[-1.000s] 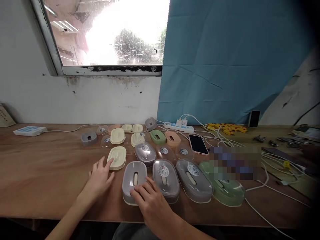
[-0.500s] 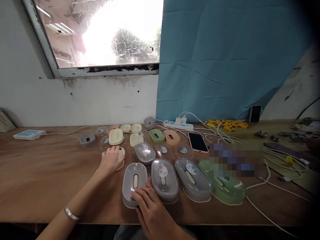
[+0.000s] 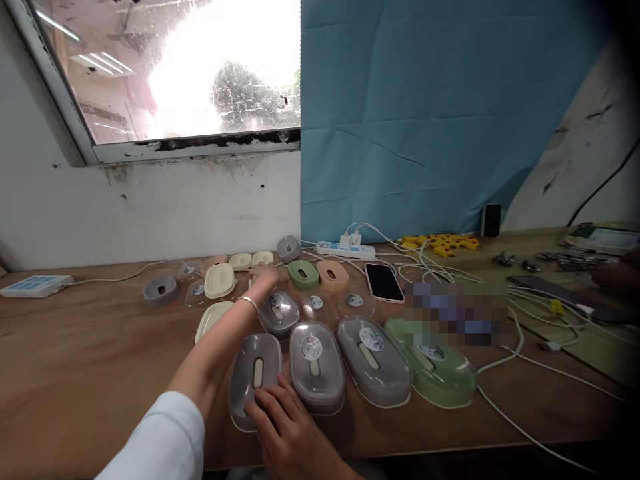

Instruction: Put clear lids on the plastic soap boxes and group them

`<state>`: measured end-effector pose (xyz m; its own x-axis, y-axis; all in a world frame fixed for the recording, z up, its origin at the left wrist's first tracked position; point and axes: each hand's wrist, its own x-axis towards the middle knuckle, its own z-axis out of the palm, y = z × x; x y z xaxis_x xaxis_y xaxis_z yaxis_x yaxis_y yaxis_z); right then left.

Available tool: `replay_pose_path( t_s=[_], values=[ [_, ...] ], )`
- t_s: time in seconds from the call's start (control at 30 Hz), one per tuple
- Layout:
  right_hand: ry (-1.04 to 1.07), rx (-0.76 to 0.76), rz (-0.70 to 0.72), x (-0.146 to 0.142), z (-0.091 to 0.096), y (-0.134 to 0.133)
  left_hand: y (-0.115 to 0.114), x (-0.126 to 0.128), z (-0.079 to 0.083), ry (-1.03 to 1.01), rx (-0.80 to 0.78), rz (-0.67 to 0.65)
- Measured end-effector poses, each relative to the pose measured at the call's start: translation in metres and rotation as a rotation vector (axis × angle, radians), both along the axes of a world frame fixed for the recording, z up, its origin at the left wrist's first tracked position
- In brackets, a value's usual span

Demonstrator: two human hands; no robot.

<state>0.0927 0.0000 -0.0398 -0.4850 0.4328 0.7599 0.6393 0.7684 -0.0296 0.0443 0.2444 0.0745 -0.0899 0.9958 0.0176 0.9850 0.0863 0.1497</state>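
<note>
My right hand (image 3: 295,427) lies over the near right edge of a grey rounded box (image 3: 240,383), its fingers spread across the top. A cream strip shows in this box's central slot. My left hand (image 3: 266,275) reaches to the back group, beside a green slotted cover (image 3: 303,274) and behind a grey box with a clear lid (image 3: 278,311). Its fingers are small and partly hidden, so what they touch is unclear. A cream oval piece (image 3: 205,323) lies partly behind my left forearm. Another cream piece (image 3: 219,281) sits farther back.
Right of my right hand stand two grey lidded boxes, the nearer one (image 3: 317,380) and its neighbour (image 3: 375,373), then a green lidded box (image 3: 440,380). Behind are a peach slotted cover (image 3: 333,275), a phone (image 3: 384,283), a power strip (image 3: 345,251) and loose white cables (image 3: 520,333).
My left hand has left the near cream oval piece and moved forward and right to the back group. My right hand stays on the grey box. The view has shifted slightly right.
</note>
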Motion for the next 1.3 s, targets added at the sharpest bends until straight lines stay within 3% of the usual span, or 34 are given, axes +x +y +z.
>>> replay_pose_path(
  t_s=[0.13, 0.23, 0.3, 0.37, 0.43, 0.53, 0.63, 0.77, 1.0, 1.3],
  values=[
    [-0.009, 0.014, -0.006, 0.000, -0.001, 0.001, 0.004, 0.013, 0.005, 0.005, -0.019, 0.068],
    [-0.017, -0.034, -0.001, 0.001, 0.000, -0.001, -0.002, 0.007, 0.024, -0.008, 0.050, 0.041],
    [-0.033, -0.050, 0.010, 0.002, 0.002, -0.003, -0.019, -0.007, 0.038, -0.014, 0.122, -0.023],
    [-0.035, -0.051, -0.010, 0.004, 0.006, -0.007, -0.053, -0.027, 0.045, -0.016, 0.196, -0.113],
    [-0.012, -0.059, -0.075, 0.006, 0.011, -0.012, -0.101, -0.050, 0.043, -0.013, 0.256, -0.191],
    [0.029, -0.097, -0.153, 0.007, 0.018, -0.017, -0.172, -0.077, 0.021, -0.019, 0.271, -0.229],
    [0.071, -0.161, -0.114, 0.007, 0.019, -0.018, -0.214, -0.087, -0.008, -0.079, 0.174, -0.258],
    [0.214, -0.298, -0.055, 0.007, 0.015, -0.017, -0.225, -0.085, -0.034, -0.114, 0.123, -0.256],
    [0.240, -0.310, -0.001, 0.006, 0.014, -0.015, -0.242, -0.087, -0.053, -0.015, 0.242, -0.207],
    [0.228, -0.321, 0.026, 0.007, 0.016, -0.016, -0.245, -0.080, -0.051, 0.206, 0.313, -0.215]
  ],
)
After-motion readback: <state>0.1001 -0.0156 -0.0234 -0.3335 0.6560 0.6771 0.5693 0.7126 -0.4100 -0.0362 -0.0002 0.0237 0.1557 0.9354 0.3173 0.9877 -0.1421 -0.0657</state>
